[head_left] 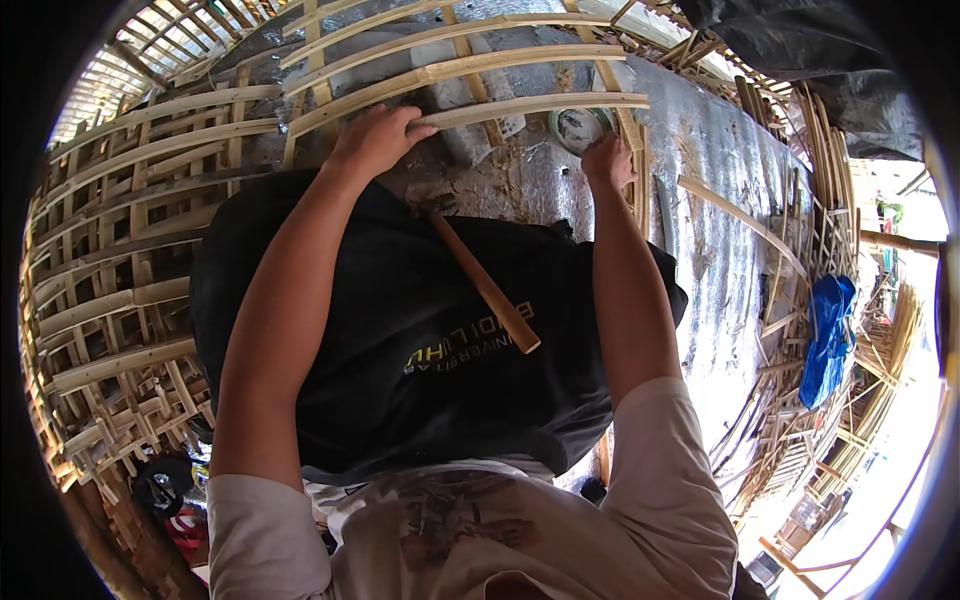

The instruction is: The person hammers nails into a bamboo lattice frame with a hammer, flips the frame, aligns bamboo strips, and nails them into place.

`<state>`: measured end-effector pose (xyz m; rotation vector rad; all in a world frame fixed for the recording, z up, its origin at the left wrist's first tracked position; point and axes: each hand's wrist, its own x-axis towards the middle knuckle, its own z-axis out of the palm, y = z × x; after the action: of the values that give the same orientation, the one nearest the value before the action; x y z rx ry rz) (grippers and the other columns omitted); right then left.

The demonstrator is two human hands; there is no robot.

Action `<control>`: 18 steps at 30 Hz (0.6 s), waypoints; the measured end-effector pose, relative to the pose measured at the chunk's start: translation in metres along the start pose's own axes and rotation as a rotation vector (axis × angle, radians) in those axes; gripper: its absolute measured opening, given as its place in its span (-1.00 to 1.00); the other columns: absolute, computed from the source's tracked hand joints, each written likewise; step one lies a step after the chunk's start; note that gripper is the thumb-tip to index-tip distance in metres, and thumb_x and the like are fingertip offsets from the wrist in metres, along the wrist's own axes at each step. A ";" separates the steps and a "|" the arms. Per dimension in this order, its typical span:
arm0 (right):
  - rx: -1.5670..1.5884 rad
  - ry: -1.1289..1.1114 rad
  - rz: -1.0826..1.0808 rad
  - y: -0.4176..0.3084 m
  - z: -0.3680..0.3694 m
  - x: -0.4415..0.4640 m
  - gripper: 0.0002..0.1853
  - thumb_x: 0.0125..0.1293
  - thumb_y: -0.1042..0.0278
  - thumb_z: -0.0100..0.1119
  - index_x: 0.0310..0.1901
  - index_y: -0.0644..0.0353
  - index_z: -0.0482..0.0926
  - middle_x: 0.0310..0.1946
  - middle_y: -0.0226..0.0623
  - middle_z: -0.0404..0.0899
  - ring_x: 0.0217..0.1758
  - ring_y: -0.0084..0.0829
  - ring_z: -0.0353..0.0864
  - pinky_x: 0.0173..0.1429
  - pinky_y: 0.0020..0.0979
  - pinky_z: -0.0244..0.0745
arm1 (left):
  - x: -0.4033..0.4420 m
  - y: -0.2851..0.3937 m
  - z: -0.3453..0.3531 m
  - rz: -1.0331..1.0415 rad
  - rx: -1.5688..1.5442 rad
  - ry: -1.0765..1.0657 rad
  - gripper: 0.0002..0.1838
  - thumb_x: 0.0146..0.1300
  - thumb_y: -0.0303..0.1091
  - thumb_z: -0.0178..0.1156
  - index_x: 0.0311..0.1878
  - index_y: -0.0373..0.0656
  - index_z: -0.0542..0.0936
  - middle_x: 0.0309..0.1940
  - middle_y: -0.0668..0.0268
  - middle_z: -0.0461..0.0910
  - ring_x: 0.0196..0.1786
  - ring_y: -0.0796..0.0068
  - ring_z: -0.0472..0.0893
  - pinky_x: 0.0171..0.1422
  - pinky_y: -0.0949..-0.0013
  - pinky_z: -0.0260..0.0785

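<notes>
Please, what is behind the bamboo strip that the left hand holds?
Behind the bamboo strip, a round object and silvery sheet show partly; whatever it directly covers cannot be seen.

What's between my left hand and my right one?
In the head view: a bamboo strip, a cross-slat, and a round container beside your right hand, over silvery sheeting.

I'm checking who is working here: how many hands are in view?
2. The left hand grips a bamboo strip; the right hand is beside the round green-rimmed object. Others could be hidden.
</notes>
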<state>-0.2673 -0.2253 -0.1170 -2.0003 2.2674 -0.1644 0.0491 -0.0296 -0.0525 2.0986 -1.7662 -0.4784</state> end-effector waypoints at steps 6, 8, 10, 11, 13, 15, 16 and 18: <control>0.007 -0.023 0.040 0.001 0.000 -0.004 -0.77 0.24 0.18 0.26 -0.06 -0.16 0.70 0.05 -0.25 0.70 0.18 -0.12 0.65 0.28 0.14 0.35 | 0.001 0.000 0.001 0.004 0.004 0.002 -0.56 0.43 0.08 0.19 0.04 -0.12 0.67 -0.26 -0.02 0.70 -0.07 -0.12 0.68 -0.02 -0.02 0.50; 0.031 -0.026 0.021 0.001 -0.004 -0.007 -0.76 0.22 0.19 0.28 -0.07 -0.15 0.68 0.03 -0.24 0.70 0.18 -0.12 0.65 0.28 0.10 0.38 | 0.001 -0.003 0.003 0.009 0.002 0.001 -0.55 0.43 0.09 0.18 0.03 -0.12 0.66 -0.25 -0.01 0.70 -0.06 -0.11 0.67 -0.02 -0.02 0.50; 0.051 -0.036 -0.007 0.004 -0.003 -0.008 -0.75 0.21 0.19 0.29 -0.06 -0.14 0.66 0.02 -0.23 0.70 0.20 -0.10 0.64 0.26 0.07 0.41 | 0.001 0.000 0.000 0.004 0.004 -0.018 -0.55 0.43 0.11 0.18 0.01 -0.11 0.66 -0.25 0.01 0.70 -0.06 -0.11 0.67 -0.02 -0.02 0.50; 0.061 -0.040 -0.022 0.005 -0.003 -0.008 -0.75 0.20 0.19 0.29 -0.06 -0.14 0.65 0.02 -0.23 0.70 0.20 -0.10 0.63 0.25 0.06 0.43 | 0.000 0.001 -0.001 -0.001 0.012 -0.018 -0.55 0.43 0.11 0.17 0.01 -0.11 0.66 -0.26 0.01 0.70 -0.06 -0.11 0.67 -0.02 -0.02 0.50; 0.072 -0.065 -0.079 0.001 -0.018 -0.019 -0.77 0.26 0.25 0.20 -0.05 -0.08 0.64 0.02 -0.19 0.69 0.18 -0.07 0.64 0.27 0.09 0.42 | 0.000 0.003 -0.003 -0.012 0.027 -0.018 -0.54 0.43 0.13 0.16 0.00 -0.10 0.66 -0.27 0.02 0.70 -0.06 -0.11 0.67 -0.02 -0.03 0.50; 0.049 -0.103 -0.135 -0.002 -0.031 -0.028 -0.77 0.29 0.28 0.15 -0.03 -0.04 0.63 0.02 -0.15 0.69 0.16 -0.04 0.66 0.26 0.09 0.45 | 0.000 0.002 -0.002 -0.008 0.013 -0.031 -0.54 0.43 0.15 0.15 -0.01 -0.08 0.66 -0.25 0.03 0.70 -0.06 -0.11 0.67 -0.02 -0.04 0.50; 0.022 -0.130 -0.162 -0.004 -0.035 -0.030 -0.76 0.29 0.28 0.15 -0.02 -0.04 0.63 0.02 -0.14 0.69 0.16 -0.02 0.67 0.24 0.08 0.49 | 0.001 0.001 -0.001 -0.007 0.008 -0.037 -0.54 0.43 0.15 0.14 -0.01 -0.07 0.66 -0.25 0.03 0.70 -0.05 -0.11 0.67 -0.01 -0.04 0.50; -0.103 -0.175 -0.265 -0.008 -0.044 -0.038 -0.74 0.30 0.30 0.14 0.02 -0.03 0.63 0.02 -0.11 0.70 0.15 0.01 0.69 0.22 0.04 0.55 | 0.001 -0.001 0.002 0.004 0.031 -0.012 -0.54 0.43 0.16 0.13 -0.02 -0.06 0.67 -0.24 0.04 0.71 -0.05 -0.11 0.67 -0.01 -0.05 0.51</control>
<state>-0.2615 -0.1879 -0.0718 -2.2628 1.9392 0.1044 0.0498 -0.0306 -0.0546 2.1168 -1.7959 -0.4658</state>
